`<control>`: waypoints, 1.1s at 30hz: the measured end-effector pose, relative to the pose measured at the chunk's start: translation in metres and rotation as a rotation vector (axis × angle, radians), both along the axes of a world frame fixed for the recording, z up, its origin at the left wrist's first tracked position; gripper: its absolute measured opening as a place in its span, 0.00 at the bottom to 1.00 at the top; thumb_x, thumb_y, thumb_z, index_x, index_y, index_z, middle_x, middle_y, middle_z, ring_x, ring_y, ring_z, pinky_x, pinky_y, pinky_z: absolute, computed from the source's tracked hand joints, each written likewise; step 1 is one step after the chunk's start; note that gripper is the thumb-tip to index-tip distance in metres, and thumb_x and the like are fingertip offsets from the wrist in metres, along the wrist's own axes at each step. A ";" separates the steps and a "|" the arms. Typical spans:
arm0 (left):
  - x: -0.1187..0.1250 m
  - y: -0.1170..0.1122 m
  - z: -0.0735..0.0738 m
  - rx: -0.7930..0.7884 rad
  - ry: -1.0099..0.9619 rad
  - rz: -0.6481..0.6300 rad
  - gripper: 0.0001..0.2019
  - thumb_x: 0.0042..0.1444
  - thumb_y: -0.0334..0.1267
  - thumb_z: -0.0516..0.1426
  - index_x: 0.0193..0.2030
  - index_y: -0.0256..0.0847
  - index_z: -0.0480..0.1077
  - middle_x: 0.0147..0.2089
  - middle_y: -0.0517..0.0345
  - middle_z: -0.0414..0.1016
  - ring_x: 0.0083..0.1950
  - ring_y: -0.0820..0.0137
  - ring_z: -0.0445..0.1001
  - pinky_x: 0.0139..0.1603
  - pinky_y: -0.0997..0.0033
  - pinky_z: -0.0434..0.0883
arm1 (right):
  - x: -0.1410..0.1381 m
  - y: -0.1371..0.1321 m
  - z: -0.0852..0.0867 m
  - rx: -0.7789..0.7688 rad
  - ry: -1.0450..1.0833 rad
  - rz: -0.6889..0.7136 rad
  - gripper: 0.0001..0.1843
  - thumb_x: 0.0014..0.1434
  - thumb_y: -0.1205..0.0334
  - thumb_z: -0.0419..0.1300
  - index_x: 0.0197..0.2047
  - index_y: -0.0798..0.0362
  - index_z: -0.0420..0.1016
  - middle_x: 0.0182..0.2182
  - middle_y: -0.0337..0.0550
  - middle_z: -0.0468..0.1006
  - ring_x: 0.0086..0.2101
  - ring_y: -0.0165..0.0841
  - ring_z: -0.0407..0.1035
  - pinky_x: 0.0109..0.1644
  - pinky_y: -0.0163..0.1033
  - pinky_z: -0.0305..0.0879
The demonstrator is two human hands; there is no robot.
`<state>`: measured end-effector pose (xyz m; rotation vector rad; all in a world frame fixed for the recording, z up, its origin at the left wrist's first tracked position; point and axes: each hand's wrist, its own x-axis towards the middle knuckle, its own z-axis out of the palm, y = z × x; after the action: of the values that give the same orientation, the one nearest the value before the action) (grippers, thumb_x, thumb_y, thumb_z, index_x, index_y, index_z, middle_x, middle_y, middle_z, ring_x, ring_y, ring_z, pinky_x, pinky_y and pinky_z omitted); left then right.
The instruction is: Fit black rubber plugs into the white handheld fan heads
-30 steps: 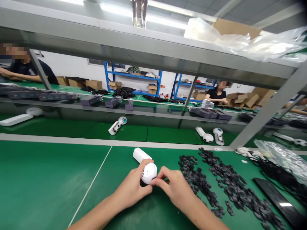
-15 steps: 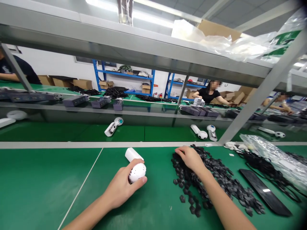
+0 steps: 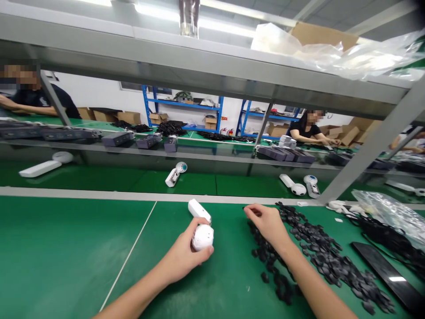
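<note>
My left hand (image 3: 186, 252) is wrapped round the ball-shaped head of a white handheld device (image 3: 203, 238). The device's white handle (image 3: 199, 210) points away from me, toward the far edge of the green table. Off to the right, my right hand (image 3: 267, 223) is closed in a pinch, and a tiny dark edge of a small black piece (image 3: 244, 208) shows at its fingertips. Below and beside this hand spreads a pile of small black five-sided pieces (image 3: 318, 248), partly covered by the hand and forearm.
A black tray-like panel (image 3: 388, 274), black cords (image 3: 392, 232) and a clear plastic bag (image 3: 395, 212) lie at the right. Beyond the pale table edge, more white devices (image 3: 177, 174) lie on a green belt. A grey shelf beam (image 3: 199, 66) crosses overhead; co-workers sit beyond.
My right hand has lifted slightly off the black pile, with a small black piece pinched in its fingertips. My left hand still grips the white device. The whole view has shifted a little.
</note>
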<state>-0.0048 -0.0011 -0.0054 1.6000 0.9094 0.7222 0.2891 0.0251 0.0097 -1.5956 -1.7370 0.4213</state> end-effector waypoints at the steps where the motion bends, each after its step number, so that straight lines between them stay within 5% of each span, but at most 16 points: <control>1: 0.002 -0.001 -0.003 -0.022 -0.060 -0.024 0.24 0.59 0.41 0.61 0.58 0.49 0.56 0.39 0.64 0.64 0.33 0.73 0.66 0.34 0.74 0.65 | -0.012 -0.008 0.003 -0.027 0.083 0.054 0.14 0.66 0.51 0.59 0.40 0.51 0.81 0.33 0.45 0.85 0.36 0.40 0.81 0.43 0.41 0.75; 5: 0.007 -0.008 -0.008 0.048 -0.119 -0.049 0.23 0.58 0.36 0.61 0.58 0.48 0.59 0.41 0.62 0.66 0.36 0.71 0.68 0.37 0.72 0.67 | -0.059 -0.040 0.008 -0.343 0.531 0.358 0.15 0.62 0.50 0.67 0.36 0.54 0.79 0.29 0.45 0.84 0.32 0.37 0.80 0.37 0.39 0.77; 10: 0.009 -0.016 0.004 0.271 0.056 0.039 0.21 0.59 0.32 0.58 0.59 0.48 0.63 0.51 0.54 0.69 0.47 0.64 0.71 0.48 0.65 0.69 | -0.076 -0.052 0.006 -0.429 0.701 0.427 0.18 0.63 0.48 0.67 0.34 0.55 0.76 0.28 0.44 0.83 0.29 0.33 0.78 0.35 0.36 0.75; 22: 0.012 -0.017 0.004 0.213 0.025 0.241 0.16 0.53 0.42 0.68 0.45 0.45 0.70 0.44 0.59 0.73 0.39 0.67 0.71 0.36 0.73 0.66 | -0.075 -0.060 0.014 -0.209 0.415 0.430 0.15 0.71 0.51 0.58 0.35 0.51 0.71 0.28 0.36 0.73 0.31 0.31 0.66 0.36 0.35 0.61; 27: 0.006 -0.018 0.012 0.269 0.025 0.298 0.07 0.56 0.39 0.62 0.41 0.43 0.73 0.36 0.60 0.72 0.31 0.71 0.67 0.31 0.74 0.64 | -0.071 -0.057 0.013 -0.226 0.350 0.443 0.16 0.71 0.50 0.57 0.35 0.51 0.71 0.28 0.37 0.75 0.31 0.32 0.68 0.37 0.37 0.62; 33: 0.004 -0.016 0.011 0.193 -0.023 0.277 0.08 0.58 0.41 0.62 0.42 0.42 0.73 0.31 0.62 0.69 0.28 0.73 0.63 0.28 0.75 0.62 | -0.074 -0.063 0.014 -0.170 0.410 0.442 0.19 0.73 0.47 0.53 0.35 0.50 0.68 0.28 0.37 0.70 0.31 0.32 0.63 0.36 0.37 0.58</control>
<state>-0.0005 -0.0172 0.0057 1.6462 1.0843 1.0465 0.2153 -0.0377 0.0239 -1.1170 -1.7499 1.0559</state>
